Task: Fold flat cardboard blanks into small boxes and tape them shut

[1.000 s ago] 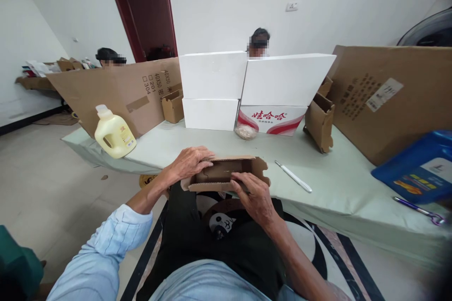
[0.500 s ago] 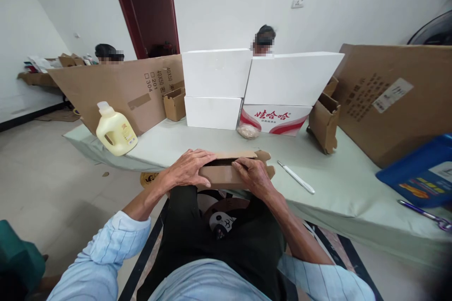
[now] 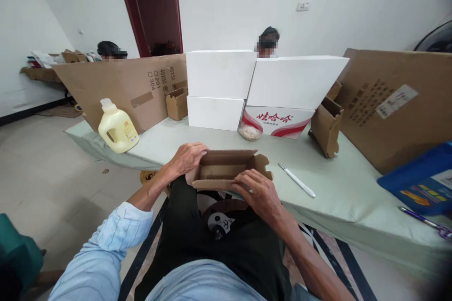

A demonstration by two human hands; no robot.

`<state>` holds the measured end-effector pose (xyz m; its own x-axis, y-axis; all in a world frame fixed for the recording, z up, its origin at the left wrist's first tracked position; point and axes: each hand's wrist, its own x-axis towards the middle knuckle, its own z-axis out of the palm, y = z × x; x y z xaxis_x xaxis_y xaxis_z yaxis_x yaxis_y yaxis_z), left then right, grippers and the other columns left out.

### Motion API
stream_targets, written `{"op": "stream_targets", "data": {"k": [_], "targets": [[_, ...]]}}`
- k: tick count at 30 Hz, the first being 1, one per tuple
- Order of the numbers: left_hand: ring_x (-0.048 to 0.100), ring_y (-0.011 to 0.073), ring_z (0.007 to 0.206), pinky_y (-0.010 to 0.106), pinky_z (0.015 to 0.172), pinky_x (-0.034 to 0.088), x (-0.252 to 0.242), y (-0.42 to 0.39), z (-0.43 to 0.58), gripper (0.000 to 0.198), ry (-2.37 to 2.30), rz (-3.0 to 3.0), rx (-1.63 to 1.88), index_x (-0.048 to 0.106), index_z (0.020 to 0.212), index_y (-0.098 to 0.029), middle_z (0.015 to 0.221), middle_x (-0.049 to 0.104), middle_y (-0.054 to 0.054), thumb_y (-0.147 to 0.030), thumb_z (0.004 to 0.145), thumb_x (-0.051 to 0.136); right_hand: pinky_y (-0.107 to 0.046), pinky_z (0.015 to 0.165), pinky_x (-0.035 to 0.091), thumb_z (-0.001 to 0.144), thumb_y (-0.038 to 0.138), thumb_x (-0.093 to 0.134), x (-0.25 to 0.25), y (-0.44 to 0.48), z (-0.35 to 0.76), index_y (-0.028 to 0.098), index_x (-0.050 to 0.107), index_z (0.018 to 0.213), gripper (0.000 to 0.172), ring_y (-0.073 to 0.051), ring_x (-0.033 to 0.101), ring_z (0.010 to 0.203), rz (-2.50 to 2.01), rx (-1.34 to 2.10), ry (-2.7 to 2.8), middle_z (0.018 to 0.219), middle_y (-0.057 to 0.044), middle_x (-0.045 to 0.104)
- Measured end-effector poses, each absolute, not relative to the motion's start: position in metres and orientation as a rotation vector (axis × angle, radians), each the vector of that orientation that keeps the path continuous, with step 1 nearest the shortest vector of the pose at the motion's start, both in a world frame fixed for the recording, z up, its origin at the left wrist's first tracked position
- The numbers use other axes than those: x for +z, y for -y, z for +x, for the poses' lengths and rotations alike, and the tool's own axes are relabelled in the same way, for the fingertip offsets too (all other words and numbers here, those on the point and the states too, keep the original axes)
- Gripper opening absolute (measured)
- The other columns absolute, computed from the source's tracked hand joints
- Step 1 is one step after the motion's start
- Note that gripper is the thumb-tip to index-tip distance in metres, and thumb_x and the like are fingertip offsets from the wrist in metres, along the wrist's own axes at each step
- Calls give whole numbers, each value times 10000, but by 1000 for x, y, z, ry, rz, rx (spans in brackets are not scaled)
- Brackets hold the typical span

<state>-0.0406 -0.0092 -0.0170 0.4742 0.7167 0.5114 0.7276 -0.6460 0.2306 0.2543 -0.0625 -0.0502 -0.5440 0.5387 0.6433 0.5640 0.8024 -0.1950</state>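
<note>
A small brown cardboard box (image 3: pixel 215 184) lies at the table's near edge, its long top spread apart so the bare inside shows. My left hand (image 3: pixel 189 156) grips its far left corner, fingers on the rim. With thumb and fingers, my right hand (image 3: pixel 257 190) pinches the near wall toward the right end. Notched end flaps stick out at the box's right side. To the right of the box lies a slim white knife (image 3: pixel 296 180), touched by neither hand.
White cartons (image 3: pixel 221 75) stand stacked behind the box, with a clear-wrapped lump (image 3: pixel 250 132) before them. A yellow jug (image 3: pixel 118 128) is at left; a blue container (image 3: pixel 420 178) and a purple pen (image 3: pixel 422 216) are at right. Large cardboard panels (image 3: pixel 395 103) flank the table. Two people sit beyond.
The box's narrow top slit has been pulled wide apart. My left hand has moved to the far left corner, and my right hand has slid down onto the near wall.
</note>
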Motion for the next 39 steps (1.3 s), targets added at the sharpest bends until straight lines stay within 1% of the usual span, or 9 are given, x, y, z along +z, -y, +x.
{"op": "stream_targets", "data": {"k": [6, 18, 22, 26, 28, 30, 32, 36, 39], "targets": [[735, 220, 923, 340, 867, 562, -12, 16, -38, 234, 1258, -2729, -1071, 756, 1086, -196, 1020, 786, 73, -164, 1030, 531, -336, 758, 528, 1033, 165, 626, -62, 99, 258, 224, 726, 1068, 121, -194, 690, 843, -743, -140, 2239, 984, -54, 792], [711, 188, 824, 312, 803, 540, -9, 26, -37, 151, 1212, -2796, -1263, 746, 931, -175, 886, 772, 53, -202, 1005, 617, -317, 776, 576, 1021, 135, 629, -66, 105, 257, 223, 702, 1104, 141, -182, 711, 847, -742, -147, 2209, 973, -47, 778], [731, 198, 901, 320, 844, 568, -7, 32, -38, 146, 1207, -2873, -1333, 776, 1016, -179, 982, 792, 71, -272, 1000, 664, -331, 769, 567, 1048, 193, 584, -61, 97, 264, 234, 710, 1060, 133, -193, 700, 839, -790, -34, 2208, 941, -53, 764], [728, 248, 1118, 386, 1007, 567, -6, 37, -50, 326, 1196, -2913, -1376, 749, 1265, -199, 1208, 779, 111, -372, 993, 702, -354, 760, 550, 1060, 292, 541, -41, 68, 277, 256, 721, 1017, 188, -217, 698, 856, -882, 161, 2222, 929, -55, 759], [700, 275, 1217, 418, 1073, 546, -7, 39, -57, 515, 1199, -2934, -1350, 675, 1403, -214, 1328, 738, 130, -442, 949, 763, -360, 768, 534, 1048, 346, 550, -29, 48, 283, 260, 731, 992, 208, -225, 696, 864, -932, 240, 2241, 930, -51, 763], [656, 305, 1306, 446, 1128, 522, -9, 40, -64, 769, 1186, -2968, -1276, 579, 1512, -226, 1434, 678, 150, -506, 852, 858, -357, 790, 525, 1032, 395, 566, -19, 26, 285, 258, 746, 993, 229, -225, 693, 869, -963, 317, 2255, 947, -47, 768], [609, 330, 1371, 476, 1170, 496, -12, 39, -67, 951, 1173, -2980, -1175, 502, 1574, -233, 1495, 629, 168, -513, 769, 924, -351, 814, 522, 1012, 421, 590, -13, 4, 282, 248, 757, 1013, 241, -224, 686, 883, -953, 374, 2258, 972, -51, 766], [536, 370, 1443, 559, 1200, 466, -22, 35, -66, 1002, 1212, -2859, -1006, 430, 1617, -247, 1535, 584, 187, -459, 775, 930, -369, 864, 492, 981, 411, 634, -13, -24, 265, 234, 773, 1057, 237, -248, 657, 971, -940, 236, 2281, 1018, -77, 748], [458, 411, 1508, 614, 1235, 406, -30, 38, -63, 1053, 1184, -2705, -984, 404, 1626, -244, 1573, 539, 201, -509, 755, 933, -360, 845, 452, 1013, 379, 575, -19, -31, 255, 236, 772, 1081, 252, -246, 643, 989, -1023, 112, 2315, 1023, -82, 738]]}}
